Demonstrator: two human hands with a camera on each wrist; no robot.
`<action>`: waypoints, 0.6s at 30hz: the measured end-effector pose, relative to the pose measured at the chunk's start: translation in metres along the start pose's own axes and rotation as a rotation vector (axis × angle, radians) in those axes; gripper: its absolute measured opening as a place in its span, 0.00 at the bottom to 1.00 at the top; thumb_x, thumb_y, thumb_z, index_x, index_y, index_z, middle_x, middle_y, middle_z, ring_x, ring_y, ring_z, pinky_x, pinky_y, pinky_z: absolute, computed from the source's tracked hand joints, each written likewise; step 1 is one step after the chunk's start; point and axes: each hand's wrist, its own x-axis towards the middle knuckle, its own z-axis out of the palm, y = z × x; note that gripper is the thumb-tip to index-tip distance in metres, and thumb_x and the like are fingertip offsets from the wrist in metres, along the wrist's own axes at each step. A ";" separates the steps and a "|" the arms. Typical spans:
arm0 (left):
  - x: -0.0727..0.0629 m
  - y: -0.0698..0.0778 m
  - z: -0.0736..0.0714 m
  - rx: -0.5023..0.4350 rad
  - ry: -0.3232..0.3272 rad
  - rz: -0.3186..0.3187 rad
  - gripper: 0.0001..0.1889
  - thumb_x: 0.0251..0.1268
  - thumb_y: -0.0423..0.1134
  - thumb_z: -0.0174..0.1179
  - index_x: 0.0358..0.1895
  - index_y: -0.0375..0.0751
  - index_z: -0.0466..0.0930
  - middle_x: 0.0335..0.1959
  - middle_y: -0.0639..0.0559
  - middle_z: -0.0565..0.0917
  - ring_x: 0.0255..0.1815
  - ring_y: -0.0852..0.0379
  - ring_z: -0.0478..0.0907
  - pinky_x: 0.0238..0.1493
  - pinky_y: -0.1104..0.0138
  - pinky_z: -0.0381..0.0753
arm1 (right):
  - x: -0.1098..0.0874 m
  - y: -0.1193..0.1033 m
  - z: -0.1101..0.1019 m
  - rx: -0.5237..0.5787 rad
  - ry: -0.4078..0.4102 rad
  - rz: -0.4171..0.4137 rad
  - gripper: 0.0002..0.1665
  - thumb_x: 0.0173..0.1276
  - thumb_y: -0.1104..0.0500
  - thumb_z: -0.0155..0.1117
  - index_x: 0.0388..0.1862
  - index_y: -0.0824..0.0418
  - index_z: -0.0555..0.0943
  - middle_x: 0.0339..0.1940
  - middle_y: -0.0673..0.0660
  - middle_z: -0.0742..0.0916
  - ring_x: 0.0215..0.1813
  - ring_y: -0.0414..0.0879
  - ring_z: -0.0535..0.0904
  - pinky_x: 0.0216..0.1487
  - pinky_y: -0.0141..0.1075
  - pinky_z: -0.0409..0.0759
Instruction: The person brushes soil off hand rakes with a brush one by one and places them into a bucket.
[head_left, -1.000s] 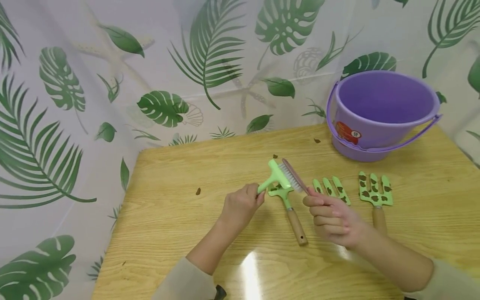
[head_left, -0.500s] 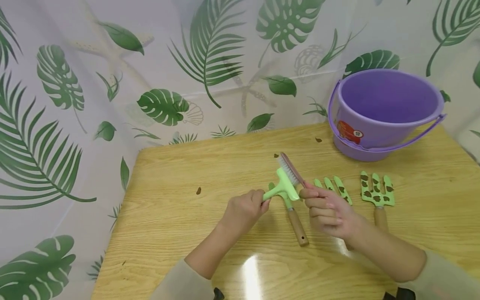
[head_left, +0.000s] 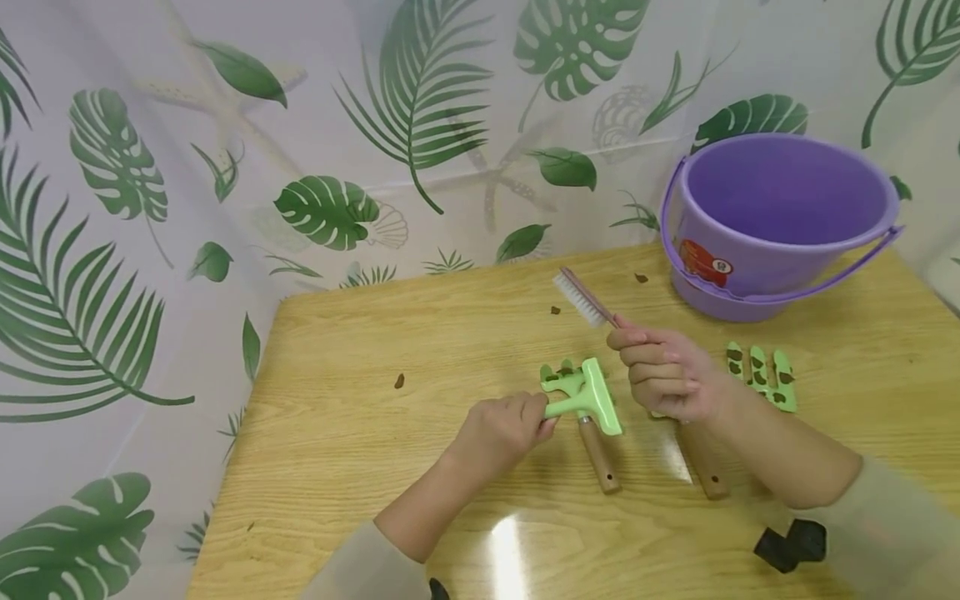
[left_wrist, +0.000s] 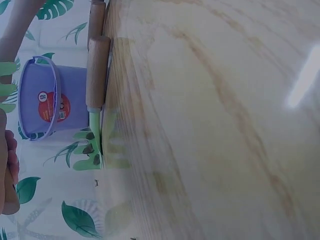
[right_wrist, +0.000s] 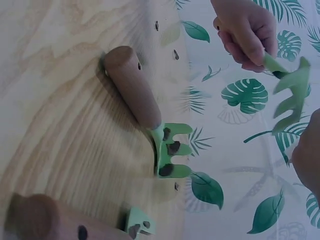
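Observation:
My left hand [head_left: 501, 433] grips a small garden rake by its wooden handle, mostly hidden in the fist. The light green rake head [head_left: 602, 397] points right, over a hand fork [head_left: 598, 454] lying on the table. Its tines show in the right wrist view, curved and green [right_wrist: 292, 95]. In my right hand [head_left: 671, 372] is a pinkish brush [head_left: 581, 297] with white bristles, pinched by its thin handle, raised and apart from the rake. Beneath the right hand lies another wooden-handled tool [head_left: 701, 463], its head mostly covered. A brown-spotted green fork [head_left: 761, 379] lies farther right, its handle behind the forearm.
A purple bucket [head_left: 783, 271] with a hanging handle stands at the back right of the wooden table [head_left: 330, 483]. Several small brown bits are scattered about, one of them a crumb [head_left: 399, 381] on the left. A leaf-patterned sheet [head_left: 450, 192] hangs behind the table.
The brush has come off the rake head and moved up and away. My left hand has lowered the rake slightly and moved it to the right, its head turning.

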 end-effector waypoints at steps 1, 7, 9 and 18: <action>-0.001 0.000 0.000 0.007 -0.019 -0.003 0.23 0.78 0.42 0.30 0.29 0.40 0.73 0.13 0.60 0.67 0.11 0.70 0.57 0.09 0.81 0.55 | 0.000 -0.001 0.002 -0.014 0.025 0.008 0.20 0.80 0.53 0.32 0.31 0.60 0.65 0.14 0.45 0.59 0.09 0.34 0.51 0.06 0.21 0.48; 0.001 -0.001 -0.001 0.055 -0.109 -0.008 0.24 0.78 0.43 0.29 0.30 0.41 0.74 0.14 0.60 0.68 0.12 0.69 0.57 0.09 0.79 0.56 | -0.001 0.001 0.012 -0.081 0.256 0.065 0.18 0.79 0.54 0.40 0.36 0.64 0.72 0.16 0.45 0.57 0.13 0.35 0.50 0.12 0.22 0.49; 0.002 -0.001 -0.002 0.080 -0.141 -0.005 0.22 0.77 0.43 0.33 0.29 0.41 0.74 0.14 0.60 0.68 0.12 0.69 0.56 0.09 0.79 0.55 | -0.001 0.002 0.014 -0.147 0.352 0.071 0.19 0.78 0.53 0.40 0.33 0.63 0.72 0.16 0.45 0.57 0.13 0.35 0.48 0.13 0.22 0.49; 0.006 0.001 -0.003 0.152 -0.307 -0.078 0.16 0.68 0.51 0.54 0.25 0.46 0.72 0.12 0.60 0.66 0.11 0.68 0.54 0.08 0.77 0.53 | 0.002 0.020 0.019 -0.780 0.821 0.097 0.23 0.79 0.52 0.38 0.25 0.57 0.72 0.12 0.45 0.70 0.10 0.34 0.55 0.10 0.24 0.54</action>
